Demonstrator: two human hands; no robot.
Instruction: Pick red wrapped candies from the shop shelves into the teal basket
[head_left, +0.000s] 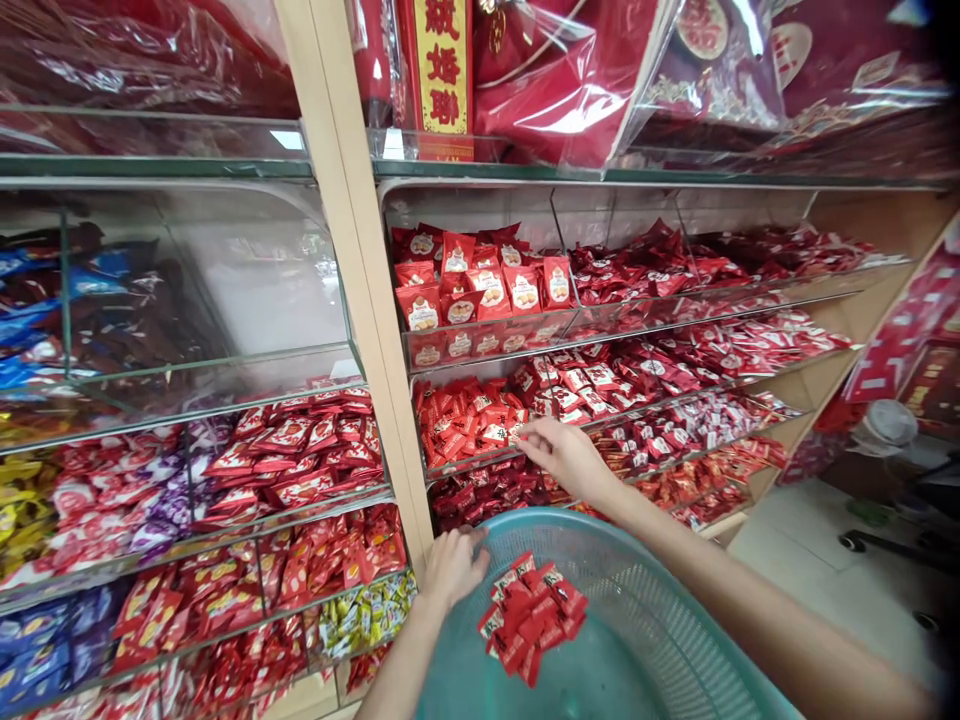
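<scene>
A small heap of red packets (pixel 534 615) lies on the floor of the green basket (pixel 697 610), toward the basket's left side, while matching packets fill a shelf compartment (pixel 469 425) just beyond the basket's far rim. A loosely pinched packet could slip and drop between the basket and the shelves, and a sleeve-like edge of a neighbouring wrapper might snag and drag others over the clear front lip. If the basket tipped, the loose heap would probably slide. The right hand (pixel 561 455) hangs beyond the basket's far rim, its forearm slanting across the basket's right side, wrist bent and knuckles up; its thumb and fingertips sit close together at the compartment's front, though whether they pinch a packet I cannot tell. The left hand (pixel 454 567) is at the basket's left rim, its fingers seemingly clamped on it. Yellow-wrapped sweets (pixel 367 612) stand left of the basket.
</scene>
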